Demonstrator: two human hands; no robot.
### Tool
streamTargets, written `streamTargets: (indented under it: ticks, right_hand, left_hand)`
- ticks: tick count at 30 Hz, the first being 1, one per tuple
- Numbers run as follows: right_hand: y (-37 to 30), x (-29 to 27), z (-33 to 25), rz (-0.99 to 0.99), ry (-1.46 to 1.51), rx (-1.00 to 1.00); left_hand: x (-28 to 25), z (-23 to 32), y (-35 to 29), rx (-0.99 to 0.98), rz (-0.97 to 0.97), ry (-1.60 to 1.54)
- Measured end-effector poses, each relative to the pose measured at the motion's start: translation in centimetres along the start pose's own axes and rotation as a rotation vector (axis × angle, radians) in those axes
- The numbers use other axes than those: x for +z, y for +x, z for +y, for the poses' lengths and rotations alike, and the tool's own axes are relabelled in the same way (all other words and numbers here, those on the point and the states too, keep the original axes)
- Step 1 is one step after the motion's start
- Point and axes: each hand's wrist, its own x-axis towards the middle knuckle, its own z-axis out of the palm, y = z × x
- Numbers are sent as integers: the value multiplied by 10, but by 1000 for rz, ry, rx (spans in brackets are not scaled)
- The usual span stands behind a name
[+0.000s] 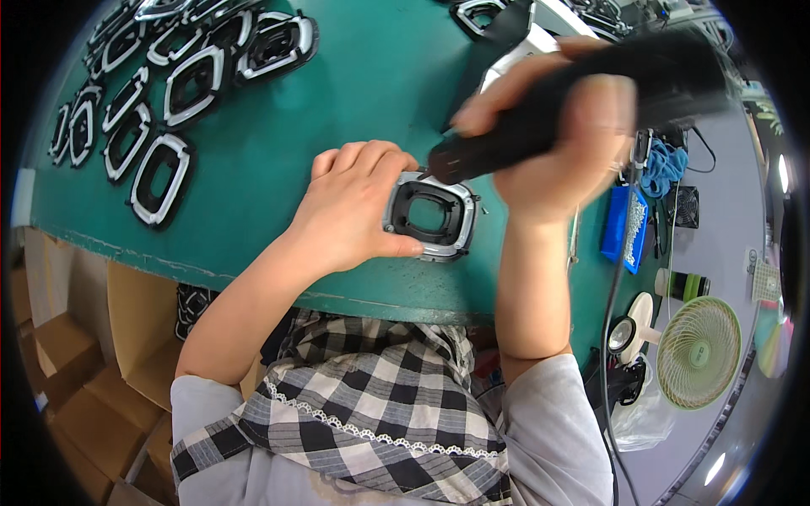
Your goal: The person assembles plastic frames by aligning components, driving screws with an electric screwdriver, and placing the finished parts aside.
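Observation:
On the green tabletop in front of me lies a rounded black and silver frame (456,202) with an opening in its middle. My left hand (359,202) grips its left side, the thumb on the near edge and the fingers by the far corner. My right hand (557,152) is wrapped round a black electric screwdriver (523,126), held tilted with its lower end over the frame's far edge. The upper end is smeared by motion. Whether the bit touches the frame I cannot tell. A tiny screw-like piece (484,210) lies just right of the frame.
Several similar frames (194,84) lie at the far left of the green table (253,194). To the right stand a blue tray (625,223) of small pale pieces, a blue cloth (664,167) and a fan (699,352). A cable (609,337) hangs down there. Cardboard boxes (101,413) stand lower left.

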Motion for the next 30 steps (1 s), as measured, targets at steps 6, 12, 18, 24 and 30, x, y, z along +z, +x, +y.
streamTargets:
  ticks: [6,12,18,24,30]
  right_hand:
    - [40,-81,-2,226,5,-184]
    - [37,-69,3,274,-119,-176]
    - [21,-71,-4,192,11,-76]
    - [-15,-60,-1,134,49,58]
    - [-20,-45,10,243,141,21]
  left_hand:
    - [-1,3,0,29,27,-53]
    - [2,1,2,50,4,1]
    - [4,0,2,33,13,-24]
    - [6,-2,3,36,25,-8]
    - [6,-2,2,33,24,-7]
